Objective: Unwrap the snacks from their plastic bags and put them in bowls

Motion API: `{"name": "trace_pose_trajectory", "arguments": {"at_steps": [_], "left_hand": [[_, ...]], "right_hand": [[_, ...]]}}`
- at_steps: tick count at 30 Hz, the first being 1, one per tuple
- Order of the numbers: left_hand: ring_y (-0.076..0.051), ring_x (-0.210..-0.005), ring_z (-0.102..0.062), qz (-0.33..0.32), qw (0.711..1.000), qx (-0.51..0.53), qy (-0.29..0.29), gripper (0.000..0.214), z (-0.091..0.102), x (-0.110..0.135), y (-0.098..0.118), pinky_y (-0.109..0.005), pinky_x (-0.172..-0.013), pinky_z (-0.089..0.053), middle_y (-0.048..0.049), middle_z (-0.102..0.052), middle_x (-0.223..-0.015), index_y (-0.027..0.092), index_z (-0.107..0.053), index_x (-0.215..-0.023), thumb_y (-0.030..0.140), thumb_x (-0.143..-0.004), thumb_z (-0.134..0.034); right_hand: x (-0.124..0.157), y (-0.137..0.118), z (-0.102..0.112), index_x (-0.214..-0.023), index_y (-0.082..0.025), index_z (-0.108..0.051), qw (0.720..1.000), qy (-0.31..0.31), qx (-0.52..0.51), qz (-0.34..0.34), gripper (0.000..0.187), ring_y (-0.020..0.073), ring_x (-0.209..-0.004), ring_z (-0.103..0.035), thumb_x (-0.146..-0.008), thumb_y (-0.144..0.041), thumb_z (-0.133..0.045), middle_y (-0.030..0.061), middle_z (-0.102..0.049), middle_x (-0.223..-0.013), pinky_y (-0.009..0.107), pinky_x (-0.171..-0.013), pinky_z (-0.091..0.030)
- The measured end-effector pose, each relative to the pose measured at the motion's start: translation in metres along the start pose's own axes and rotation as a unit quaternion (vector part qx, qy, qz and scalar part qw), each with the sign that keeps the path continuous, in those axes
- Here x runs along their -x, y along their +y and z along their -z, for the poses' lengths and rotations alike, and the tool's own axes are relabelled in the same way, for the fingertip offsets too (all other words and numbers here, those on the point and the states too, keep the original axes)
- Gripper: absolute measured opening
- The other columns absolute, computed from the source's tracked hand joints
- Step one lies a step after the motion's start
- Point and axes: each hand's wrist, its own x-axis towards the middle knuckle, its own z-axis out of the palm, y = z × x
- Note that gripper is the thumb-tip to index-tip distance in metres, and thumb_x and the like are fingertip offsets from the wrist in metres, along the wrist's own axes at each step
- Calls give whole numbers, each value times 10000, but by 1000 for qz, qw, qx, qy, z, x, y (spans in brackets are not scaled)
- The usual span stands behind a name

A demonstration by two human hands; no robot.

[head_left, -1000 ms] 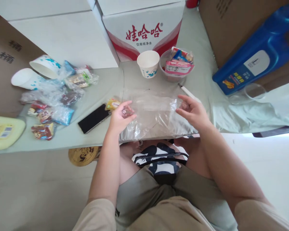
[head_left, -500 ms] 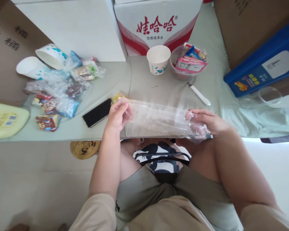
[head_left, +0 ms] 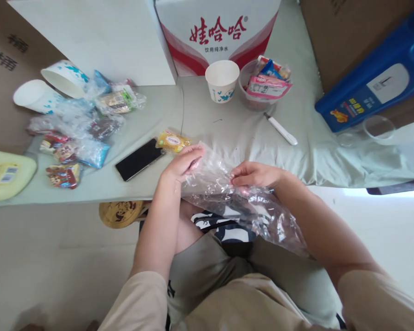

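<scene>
left hand [head_left: 182,164]: fingers pinching edge of clear plastic film [head_left: 271,217] | right hand [head_left: 257,174]: pinching a fold | film: across front of table [head_left: 197,118], draping above lap | advised: light, even grip; avoid snagging yellow packet [head_left: 173,140]

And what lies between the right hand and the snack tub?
The head view shows a white tool on the cloth between the right hand and the tub, dark end toward the tub.
</scene>
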Motion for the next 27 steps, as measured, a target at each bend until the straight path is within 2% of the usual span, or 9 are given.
{"name": "trace_pose_trajectory", "arguments": {"at_steps": [3,6,9,11,14,17,19,23,27], "left_hand": [[-94,-366,-438,-71,993,93,11,668,2,3,1,-227,-360,-352,44,-535,-497,226,-655,-782,824,-525,-805],[-233,-771,-727,-101,988,114,26,838,-11,1,-3,-331,-594,-566,-81,-724,-823,222,-689,-971,982,-655,-535],[-353,-1131,-705,-72,994,79,-14,977,-29,-3,-11,-427,-741,-605,-162,-731,-994,209,-676,-1063,1048,-659,-382],[-383,-1207,-671,-64,994,70,-56,970,-37,-6,-15,-469,-793,-607,-186,-728,-1052,209,-673,-1071,1042,-618,-468],[-337,-1120,-716,-56,994,57,-77,728,-39,-10,-17,-446,-852,-606,-144,-742,-1109,215,-683,-1045,737,-568,-859],[-215,-807,-748,-18,1000,10,-12,393,-35,-13,-17,-325,-712,-592,-57,-765,-915,203,-694,-952,362,-638,-867],[-160,-580,-672,8,999,-24,26,252,-32,-14,-17,-259,-530,-506,-11,-713,-704,205,-696,-938,307,-714,-752],[-155,-419,-585,-1,998,-32,49,343,-28,-6,-11,-226,-393,-381,40,-621,-552,251,-676,-1077,319,-741,-679],[-159,-383,-558,-55,998,-11,12,299,-24,13,-7,-254,-388,-407,39,-605,-513,258,-668,-973,391,-713,-730]], "right_hand": [[0,-1,-10,-791,-194,-666,996,8,-78,52,319,95,-369,-486,-805,-495,-771,-53,-600,-484,223,-396,-408],[-8,2,-16,-810,-221,-609,967,160,-164,114,374,97,-371,-455,-753,-543,-790,-58,-585,-495,225,-374,-362],[-22,7,-17,-839,-233,-592,921,329,-136,155,309,80,-433,-450,-770,-476,-772,-65,-587,-546,208,-423,-358],[-30,9,-16,-856,-240,-589,905,381,-100,159,265,77,-445,-442,-789,-443,-746,-79,-557,-546,207,-437,-355],[-32,12,-15,-928,-256,-584,899,407,-78,143,252,91,-445,-468,-817,-447,-705,-89,-544,-546,218,-436,-379],[-29,13,-14,-1114,-282,-583,901,405,-75,135,326,109,-453,-510,-843,-443,-667,-88,-578,-575,235,-452,-424],[-28,13,-13,-1261,-312,-552,897,410,-71,148,426,105,-462,-518,-853,-393,-645,-68,-642,-687,242,-455,-437],[-27,14,-12,-1297,-365,-575,877,438,-48,190,560,56,-509,-483,-762,-223,-659,-2,-673,-1217,242,-446,-423],[-16,11,-18,-862,-274,-701,880,396,-90,248,123,48,-545,-444,-740,-263,-689,0,-647,-1279,267,-511,-438]]}}
